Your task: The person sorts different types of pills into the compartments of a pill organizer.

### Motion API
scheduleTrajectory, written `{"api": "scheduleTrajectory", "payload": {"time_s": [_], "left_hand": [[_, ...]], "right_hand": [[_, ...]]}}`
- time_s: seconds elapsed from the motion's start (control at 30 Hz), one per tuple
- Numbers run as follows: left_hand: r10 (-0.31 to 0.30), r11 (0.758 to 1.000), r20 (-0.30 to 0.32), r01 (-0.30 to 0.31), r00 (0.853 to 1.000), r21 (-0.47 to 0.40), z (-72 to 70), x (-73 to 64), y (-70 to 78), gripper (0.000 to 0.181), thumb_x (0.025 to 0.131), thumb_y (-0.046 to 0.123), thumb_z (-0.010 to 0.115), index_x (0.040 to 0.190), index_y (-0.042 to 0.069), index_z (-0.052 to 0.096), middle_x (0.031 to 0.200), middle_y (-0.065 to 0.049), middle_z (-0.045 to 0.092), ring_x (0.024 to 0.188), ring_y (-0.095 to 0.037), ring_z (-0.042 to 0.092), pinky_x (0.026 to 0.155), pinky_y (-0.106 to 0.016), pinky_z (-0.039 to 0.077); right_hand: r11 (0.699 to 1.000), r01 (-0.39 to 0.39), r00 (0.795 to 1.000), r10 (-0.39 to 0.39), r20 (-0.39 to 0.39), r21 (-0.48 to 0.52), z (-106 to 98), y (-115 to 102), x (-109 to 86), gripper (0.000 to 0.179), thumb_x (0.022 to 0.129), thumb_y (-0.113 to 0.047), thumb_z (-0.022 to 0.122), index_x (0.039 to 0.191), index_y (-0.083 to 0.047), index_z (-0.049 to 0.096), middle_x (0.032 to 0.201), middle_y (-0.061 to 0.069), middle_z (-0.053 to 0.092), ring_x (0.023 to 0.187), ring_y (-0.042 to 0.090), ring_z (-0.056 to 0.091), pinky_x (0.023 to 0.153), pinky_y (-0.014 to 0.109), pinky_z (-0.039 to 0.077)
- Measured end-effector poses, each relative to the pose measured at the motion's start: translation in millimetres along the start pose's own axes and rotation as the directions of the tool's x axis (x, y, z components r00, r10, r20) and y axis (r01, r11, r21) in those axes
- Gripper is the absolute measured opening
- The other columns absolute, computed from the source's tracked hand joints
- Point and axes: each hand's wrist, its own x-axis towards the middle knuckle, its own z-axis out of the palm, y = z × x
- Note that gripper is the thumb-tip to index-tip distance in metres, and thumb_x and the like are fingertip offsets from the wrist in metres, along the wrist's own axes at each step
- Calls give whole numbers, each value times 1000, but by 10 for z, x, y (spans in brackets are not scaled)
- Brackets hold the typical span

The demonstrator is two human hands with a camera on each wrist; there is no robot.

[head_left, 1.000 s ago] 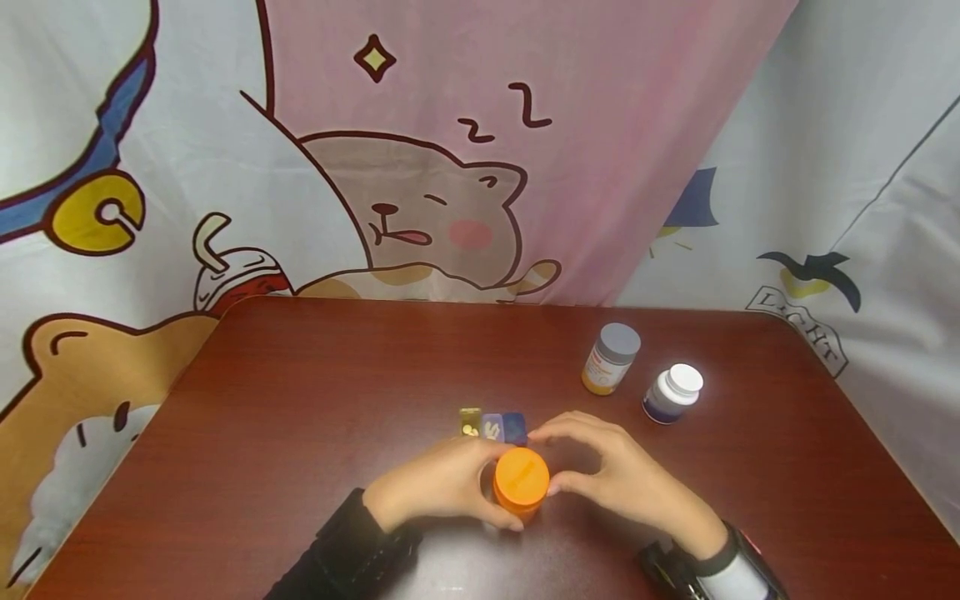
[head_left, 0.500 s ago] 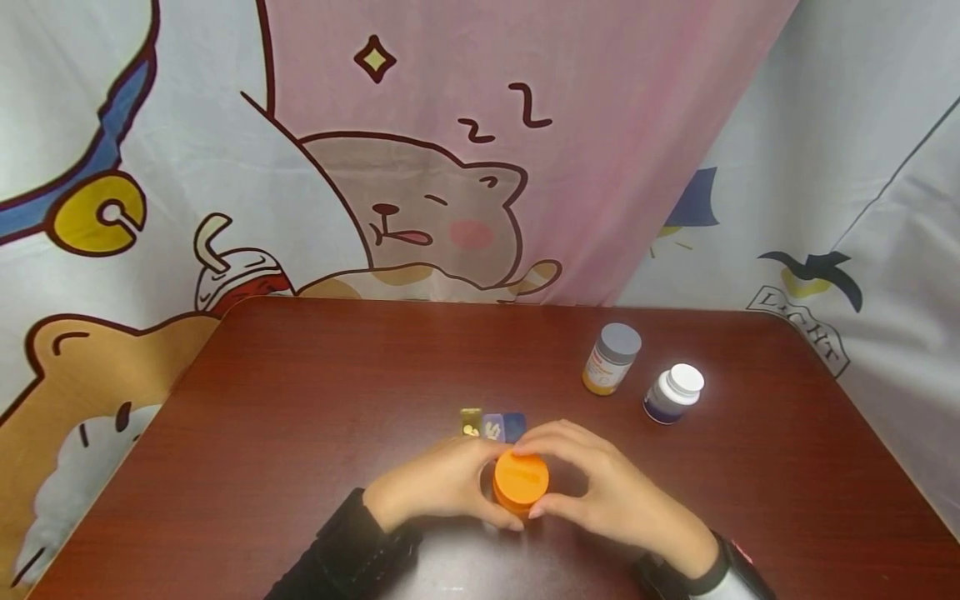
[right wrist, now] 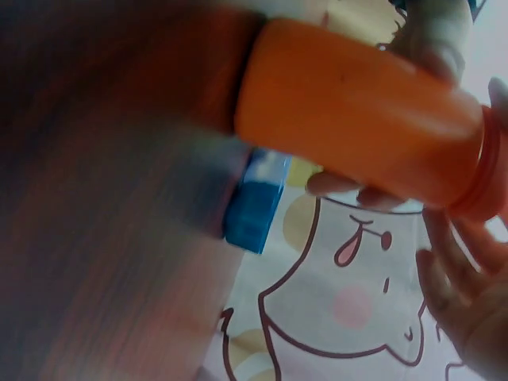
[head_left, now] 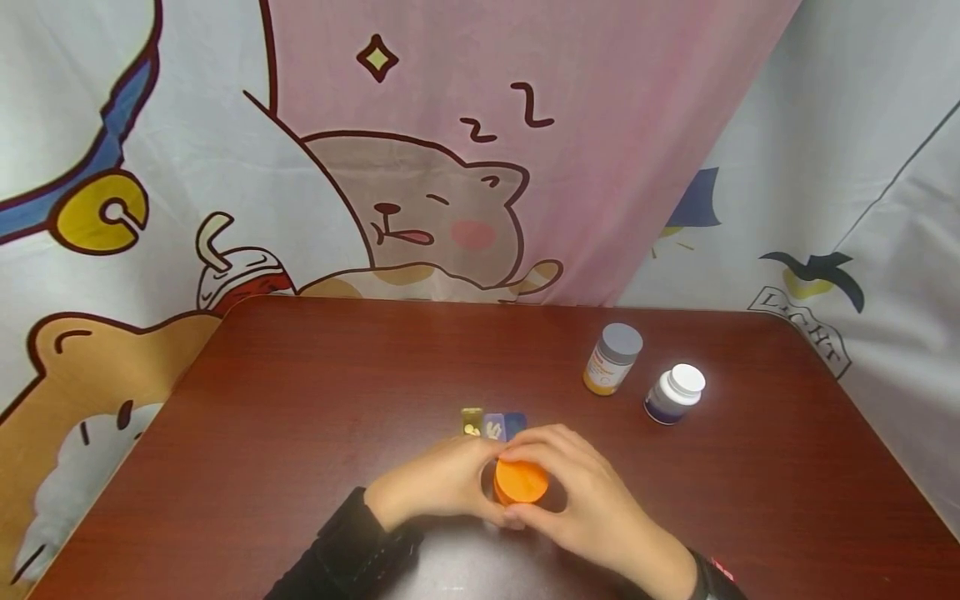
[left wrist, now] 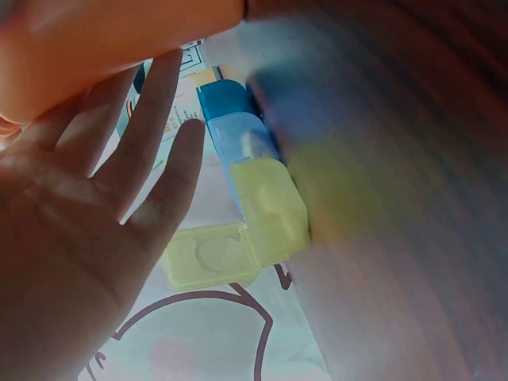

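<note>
An orange bottle stands upright on the table, near its front. My left hand grips its body from the left, the thumb nearest me. Around the orange cap curl the thumb and fingers of my right hand. Just beyond the hands lies a small pill organizer with yellow, pale purple and dark blue compartments. In the left wrist view the yellow compartment's lid stands open; the other lids look closed. Pale pieces show inside the yellow and purple compartments from above.
Back right stands a bottle with a grey cap, with a white bottle to its right. The reddish-brown table ends at a cartoon-printed curtain.
My right hand came in from the right onto the cap, then swung its wrist toward me and turned the cap. My left hand kept its grip, and the bottle stayed in place.
</note>
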Motion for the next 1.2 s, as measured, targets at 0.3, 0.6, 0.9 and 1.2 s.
{"api": "scheduleTrajectory", "payload": {"time_s": [0.3, 0.6, 0.9, 1.2], "left_hand": [[-24, 1000, 2, 24, 1000, 19, 0, -5, 1, 57, 78, 38, 93, 128, 21, 72, 116, 11, 76, 95, 4, 62, 94, -25, 54], [-19, 999, 4, 19, 1000, 33, 5, 1, -5, 56, 75, 35, 94, 125, 21, 72, 117, 11, 76, 99, 4, 63, 95, -24, 53], [-25, 1000, 14, 25, 1000, 7, -1, 8, 14, 53, 75, 39, 95, 119, 21, 73, 107, 17, 73, 91, 5, 61, 90, -22, 53], [-23, 999, 10, 22, 1000, 29, 0, 11, 31, 54, 74, 41, 95, 119, 21, 72, 106, 17, 74, 91, 5, 61, 89, -22, 53]], "right_hand": [[976, 2, 994, -26, -105, -217, 76, -74, 3, 57, 76, -50, 90, 118, -17, 70, 112, -5, 67, 104, 17, 62, 98, 38, 49], [966, -4, 998, -11, -59, -259, 20, -91, -7, 76, 76, -72, 78, 123, -13, 67, 113, -3, 68, 107, 20, 61, 103, 37, 44], [995, -73, 971, 85, 224, -64, -286, 129, -13, 89, 70, -40, 95, 147, -19, 56, 136, -6, 64, 125, 15, 59, 103, 46, 53], [985, -52, 985, 24, 168, 162, -359, 408, -2, 54, 77, -14, 90, 128, -13, 72, 118, -2, 74, 110, 13, 66, 99, 24, 53]]}}
